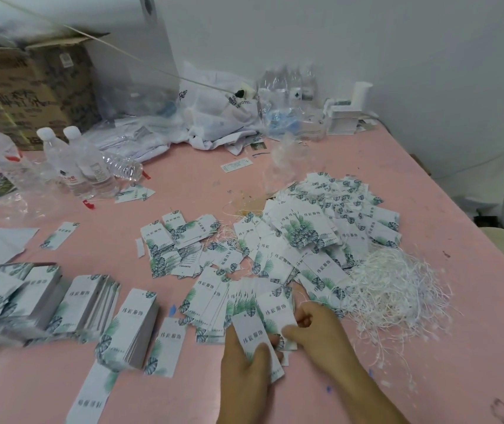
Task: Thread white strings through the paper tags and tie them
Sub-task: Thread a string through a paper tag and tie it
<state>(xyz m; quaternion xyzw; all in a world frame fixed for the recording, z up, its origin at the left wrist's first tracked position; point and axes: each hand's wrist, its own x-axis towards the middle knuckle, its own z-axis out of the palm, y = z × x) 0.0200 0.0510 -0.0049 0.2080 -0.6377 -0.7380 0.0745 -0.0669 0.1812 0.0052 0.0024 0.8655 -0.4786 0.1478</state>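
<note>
Tag in hand, string still to go through it

My left hand (246, 365) has a closed grip on one paper tag (252, 335), thumb pressed across its face, just above the pink surface (428, 194). My right hand (315, 327) curls at the tag's upper edge, seemingly pinching a thin white string (305, 298). Next, I judge, comes feeding it through the hole; the loose strings (397, 289) lie just right of my hands.

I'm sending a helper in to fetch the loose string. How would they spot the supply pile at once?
Start at the pink table, on its right-hand side. Just right of the big heap of leaf-printed tags lies the tangle of white strings, beyond the right hand. It alone is a wispy, threadlike nest with no printed card.
</note>
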